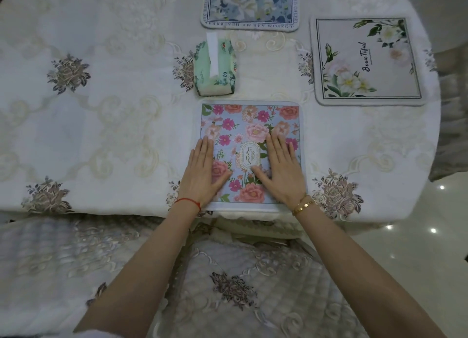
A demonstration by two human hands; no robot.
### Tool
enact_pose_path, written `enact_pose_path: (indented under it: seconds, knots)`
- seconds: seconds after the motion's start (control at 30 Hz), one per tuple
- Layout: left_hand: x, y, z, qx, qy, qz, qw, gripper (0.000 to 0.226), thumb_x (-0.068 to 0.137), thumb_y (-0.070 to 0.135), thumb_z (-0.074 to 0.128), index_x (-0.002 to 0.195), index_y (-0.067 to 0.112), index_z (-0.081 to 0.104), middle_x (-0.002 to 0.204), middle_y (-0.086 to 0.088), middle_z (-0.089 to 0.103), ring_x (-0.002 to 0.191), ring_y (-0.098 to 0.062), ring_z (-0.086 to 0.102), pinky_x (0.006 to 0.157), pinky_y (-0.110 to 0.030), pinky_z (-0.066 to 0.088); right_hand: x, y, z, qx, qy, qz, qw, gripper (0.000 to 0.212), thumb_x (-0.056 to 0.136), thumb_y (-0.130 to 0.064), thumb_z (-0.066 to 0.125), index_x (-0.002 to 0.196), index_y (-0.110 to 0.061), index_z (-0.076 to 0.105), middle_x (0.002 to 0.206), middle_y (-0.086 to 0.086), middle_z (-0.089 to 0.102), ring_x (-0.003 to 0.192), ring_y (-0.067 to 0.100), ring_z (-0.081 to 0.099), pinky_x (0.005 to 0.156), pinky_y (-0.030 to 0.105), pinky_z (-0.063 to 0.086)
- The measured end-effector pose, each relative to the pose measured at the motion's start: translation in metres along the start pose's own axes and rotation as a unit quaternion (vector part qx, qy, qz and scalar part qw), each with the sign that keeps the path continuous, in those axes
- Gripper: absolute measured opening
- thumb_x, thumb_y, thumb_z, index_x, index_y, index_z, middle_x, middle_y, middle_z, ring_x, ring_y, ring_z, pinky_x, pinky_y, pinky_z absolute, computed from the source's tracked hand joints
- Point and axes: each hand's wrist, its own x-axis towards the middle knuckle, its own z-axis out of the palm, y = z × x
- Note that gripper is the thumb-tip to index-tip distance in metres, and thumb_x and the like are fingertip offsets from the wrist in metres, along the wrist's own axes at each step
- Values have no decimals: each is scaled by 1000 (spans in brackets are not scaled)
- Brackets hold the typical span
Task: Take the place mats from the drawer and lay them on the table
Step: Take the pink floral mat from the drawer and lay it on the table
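Mats around tissue pack, hands flat.

Table: whole left half is bare cloth, wide open for a hand to pass or set sth down. Centre lane is crowded: pink floral mat at near edge w/ left hand & right hand flat on it, tissue pack just beyond, nearly touching the mat's far edge, then blue floral mat at far side. Right side: white "Beautiful" mat takes the far-right area; narrow bare strip btwn it & tissue pack. Near-right cloth beside the pink mat is free up to the table edge.
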Motion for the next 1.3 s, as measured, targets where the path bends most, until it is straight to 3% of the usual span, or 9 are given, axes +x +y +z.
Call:
enact_pose_path:
  seconds: [0.2, 0.47, 0.6, 0.73, 1.07, 1.2, 1.3]
  knots:
    - [3, 3, -6, -36, -16, -19, 999, 101, 86, 71, 36, 153, 10, -8, 161, -4, -14, 148, -16, -15, 122, -34, -6, -16, 21, -10, -6, -20, 1, 1000, 92, 93, -72, 22, 155, -11, -8, 164, 4, -12, 151, 16, -10, 123, 35, -5]
    - [-9, 2, -20, -51, -22, -14, 998, 101, 89, 62, 47, 152, 8, -11, 161, -6, -15, 148, -18, -15, 121, -33, -6, -49, 30, -24, 6, -34, 29, 999, 96, 91, -73, 22, 154, -9, -10, 162, 6, -14, 150, 18, -13, 123, 37, -5]
    - [-52, 9, -3, 6, -27, 20, 999, 97, 91, 66, 38, 151, 12, -17, 159, -3, -22, 147, -14, -19, 119, -29, -9, -61, 4, -13, 11, -39, -12, 999, 91, 94, -70, 22, 154, -10, -13, 161, 6, -19, 149, 16, -20, 122, 35, -11]
    - [-66, 13, 16, 7, -45, -21, 999, 92, 90, 67, 25, 150, 12, -18, 159, -5, -22, 147, -17, -18, 122, -34, -4, -63, -14, 4, -1, -41, -10, 999, 89, 95, -69, 20, 154, -10, -11, 162, 7, -16, 150, 16, -17, 123, 40, -5]
    - [-64, 10, 13, 10, -59, -8, 998, 93, 89, 67, 23, 150, 10, -18, 156, -4, -25, 147, -19, -18, 120, -31, -9, -100, 28, -4, -2, -46, 27, 999, 87, 94, -70, 14, 154, -13, -14, 162, 3, -18, 150, 15, -18, 124, 39, -4]
    - [-65, 10, -1, -8, -62, -10, 998, 89, 94, 57, 38, 152, 9, -10, 161, -8, -12, 150, -22, -8, 119, -31, -3, -117, 35, -17, 29, -29, 71, 997, 82, 97, -64, 20, 155, -12, -6, 163, 6, -13, 150, 19, -13, 123, 37, -5]
    - [-73, 21, -24, -34, 21, 11, 999, 74, 95, 46, 49, 153, 13, 17, 154, -12, 32, 140, -27, 31, 119, -36, 22, -130, 40, -36, 81, 9, 114, 990, 72, 99, -52, 40, 154, -9, 21, 162, 9, 16, 151, 23, 10, 123, 36, 7]
